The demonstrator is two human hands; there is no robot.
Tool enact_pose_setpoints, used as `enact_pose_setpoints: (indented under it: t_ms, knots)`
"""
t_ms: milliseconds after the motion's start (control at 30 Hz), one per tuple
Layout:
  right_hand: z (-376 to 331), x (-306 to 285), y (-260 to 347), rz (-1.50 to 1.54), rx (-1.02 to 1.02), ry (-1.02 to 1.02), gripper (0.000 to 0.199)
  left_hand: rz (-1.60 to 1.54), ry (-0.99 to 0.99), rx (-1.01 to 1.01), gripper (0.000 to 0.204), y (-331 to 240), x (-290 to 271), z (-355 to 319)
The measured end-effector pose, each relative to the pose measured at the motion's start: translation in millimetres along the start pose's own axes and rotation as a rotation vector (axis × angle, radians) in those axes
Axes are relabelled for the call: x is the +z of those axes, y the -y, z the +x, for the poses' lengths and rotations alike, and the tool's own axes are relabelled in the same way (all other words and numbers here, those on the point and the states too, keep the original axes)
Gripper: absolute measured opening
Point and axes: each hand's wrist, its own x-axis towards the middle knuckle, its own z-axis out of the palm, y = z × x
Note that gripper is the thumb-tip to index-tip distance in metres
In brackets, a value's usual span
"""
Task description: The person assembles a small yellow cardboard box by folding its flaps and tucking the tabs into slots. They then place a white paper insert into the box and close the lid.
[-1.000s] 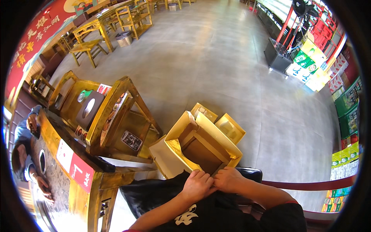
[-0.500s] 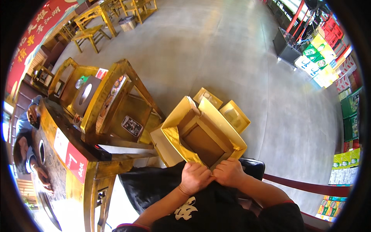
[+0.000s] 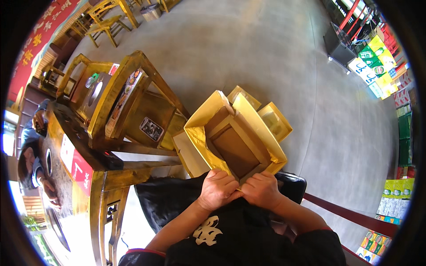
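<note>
An open gold cardboard box (image 3: 262, 116) with a brown inside is tilted in front of my body. My left hand (image 3: 218, 189) and my right hand (image 3: 261, 190) sit side by side on its near edge, fingers curled closed over the rim. The thumbs nearly meet at the near corner. One upper corner of the wall looks torn or split. Just beyond it lie a gold box piece (image 3: 276, 122) and another gold piece (image 3: 244, 97), partly hidden behind it. A pale cardboard panel (image 3: 188, 153) shows at the left of the box.
Wooden table (image 3: 100, 181) and a wooden chair-like frame (image 3: 146, 84) stand at my left. Another person's hand (image 3: 49, 190) rests on that table. A dark red strap (image 3: 350, 215) runs along my right. Stacked drink cartons (image 3: 377, 66) and a black speaker-like box (image 3: 339, 44) line the right side.
The view has shifted slightly, and the box with both hands sits a little higher in it. Both hands keep their hold on the rim.
</note>
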Motion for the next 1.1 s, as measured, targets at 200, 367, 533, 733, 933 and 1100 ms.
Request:
enact_pose_setpoints:
  t_ms: [200,367,533,733,933,1100]
  knots:
    - [6,-9,-5,0.044,-0.044,0.076,0.017,0.016,0.045,0.076,0.024,-5,-9,6]
    - [8,-17,-15,0.055,-0.053,0.117,0.021,-0.007,0.075,0.119,0.022,-5,-11,20]
    - [20,-35,-22,0.111,-0.043,0.069,0.028,0.005,0.050,0.165,0.022,-7,-16,40]
    - [44,-72,-23,0.114,-0.055,0.080,0.032,-0.029,-0.040,0.235,0.028,-16,-43,74]
    - [62,-129,20,0.171,-0.199,0.160,0.029,-0.009,-0.052,0.314,0.036,-61,-93,77]
    - [69,-138,57,0.337,-0.240,0.141,0.028,-0.018,-0.200,0.318,0.044,-78,-106,44]
